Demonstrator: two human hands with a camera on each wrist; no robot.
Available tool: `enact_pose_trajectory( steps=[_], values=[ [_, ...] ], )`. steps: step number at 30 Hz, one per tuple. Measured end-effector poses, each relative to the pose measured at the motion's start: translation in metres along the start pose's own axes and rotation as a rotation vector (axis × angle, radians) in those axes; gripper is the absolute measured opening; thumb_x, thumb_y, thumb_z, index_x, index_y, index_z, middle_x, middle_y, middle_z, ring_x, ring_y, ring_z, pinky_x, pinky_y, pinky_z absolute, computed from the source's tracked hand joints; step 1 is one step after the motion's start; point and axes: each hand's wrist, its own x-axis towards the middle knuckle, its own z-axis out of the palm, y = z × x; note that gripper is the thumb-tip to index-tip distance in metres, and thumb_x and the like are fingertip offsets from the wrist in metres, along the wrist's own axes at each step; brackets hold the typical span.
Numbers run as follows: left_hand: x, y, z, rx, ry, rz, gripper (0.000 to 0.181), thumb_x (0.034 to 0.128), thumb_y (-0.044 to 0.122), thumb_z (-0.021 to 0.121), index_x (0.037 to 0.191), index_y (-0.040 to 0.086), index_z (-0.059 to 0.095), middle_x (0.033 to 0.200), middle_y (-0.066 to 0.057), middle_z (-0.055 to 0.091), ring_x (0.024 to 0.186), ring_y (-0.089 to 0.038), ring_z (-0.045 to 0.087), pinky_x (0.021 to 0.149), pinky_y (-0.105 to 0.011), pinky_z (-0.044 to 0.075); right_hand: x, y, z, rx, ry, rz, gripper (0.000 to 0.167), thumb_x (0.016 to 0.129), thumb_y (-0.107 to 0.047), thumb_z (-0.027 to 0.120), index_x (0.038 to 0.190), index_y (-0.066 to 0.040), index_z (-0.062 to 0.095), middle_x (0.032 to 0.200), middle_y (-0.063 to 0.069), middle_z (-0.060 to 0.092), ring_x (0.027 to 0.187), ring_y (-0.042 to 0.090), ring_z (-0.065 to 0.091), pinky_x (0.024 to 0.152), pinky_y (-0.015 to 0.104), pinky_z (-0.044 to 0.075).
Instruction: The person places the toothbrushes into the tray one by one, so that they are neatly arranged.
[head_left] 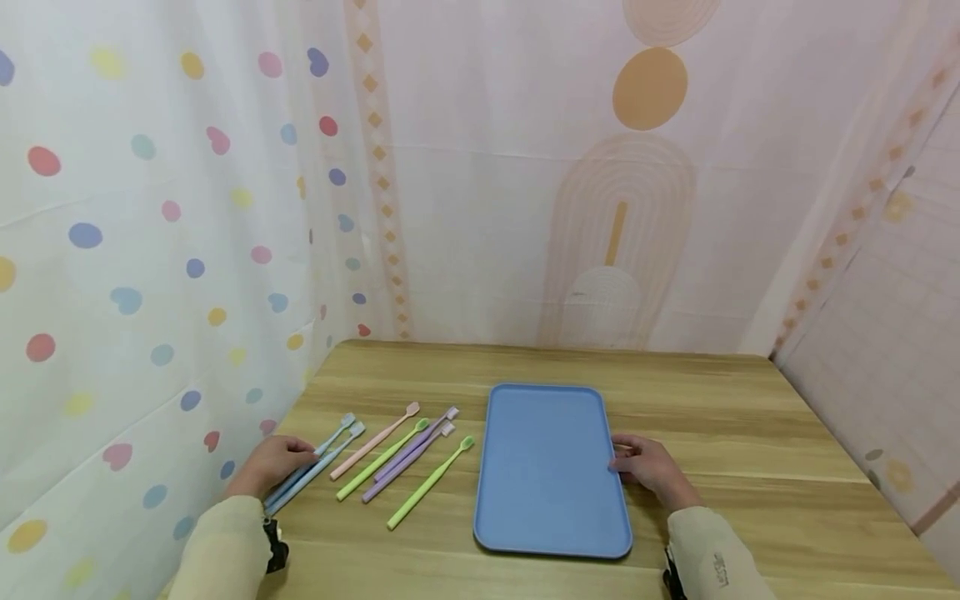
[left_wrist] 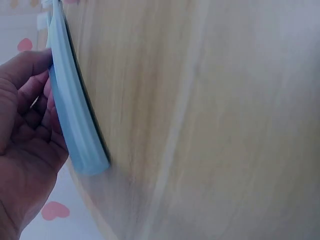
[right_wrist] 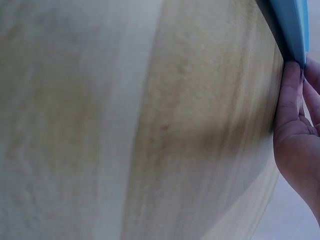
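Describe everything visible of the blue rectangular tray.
The blue rectangular tray has rounded corners, a low raised rim and a smooth, plastic-looking surface, with nothing in it. It lies on the brown wood-grain table, long sides running front to back; the right-hand grip holds its right edge.

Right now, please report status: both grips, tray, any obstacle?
Left grip on blue toothbrushes. Right grip on blue tray, right edge. Five other toothbrushes lie between.

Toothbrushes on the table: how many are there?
7. From left to right: two blue toothbrushes at the left hand, one pink toothbrush, a green toothbrush, two purple toothbrushes, then another green one, nearest the blue tray. None looks hidden.
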Motion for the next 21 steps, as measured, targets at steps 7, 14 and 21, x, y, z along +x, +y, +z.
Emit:
enact_pose_trajectory(
  steps=[7,14,21],
  values=[
    [-0.001,0.001,-0.002,-0.008,0.073,-0.049,0.026,0.0919,0.019,0.063,0.099,-0.005,0.072,0.092,-0.013,0.068,0.083,-0.027,0.058,0.071,-0.041,0.045,0.003,0.0,0.003,0.001,0.0,-0.026,0.051,0.085,0.011,0.066,0.133,0.014,0.051,0.099,0.017,0.064,0.084,0.019,0.064,0.075,0.036,0.056],
    [0.011,0.034,-0.005,-0.021,0.143,0.034,0.029,0.0959,0.018,0.06,0.107,-0.007,0.069,0.101,-0.021,0.069,0.097,-0.04,0.06,0.096,-0.064,0.032,0.003,0.0,0.002,0.016,-0.005,-0.044,0.051,0.085,0.013,0.066,0.133,0.016,0.051,0.098,0.017,0.065,0.084,0.019,0.064,0.075,0.036,0.056],
    [0.028,0.086,0.007,-0.074,0.18,0.093,0.025,0.0945,0.016,0.063,0.104,-0.006,0.071,0.097,-0.019,0.069,0.087,-0.031,0.061,0.075,-0.047,0.049,0.0,0.001,-0.002,0.014,-0.004,-0.041,0.051,0.084,0.012,0.068,0.133,0.016,0.05,0.097,0.016,0.065,0.083,0.017,0.063,0.074,0.035,0.056]
  ],
)
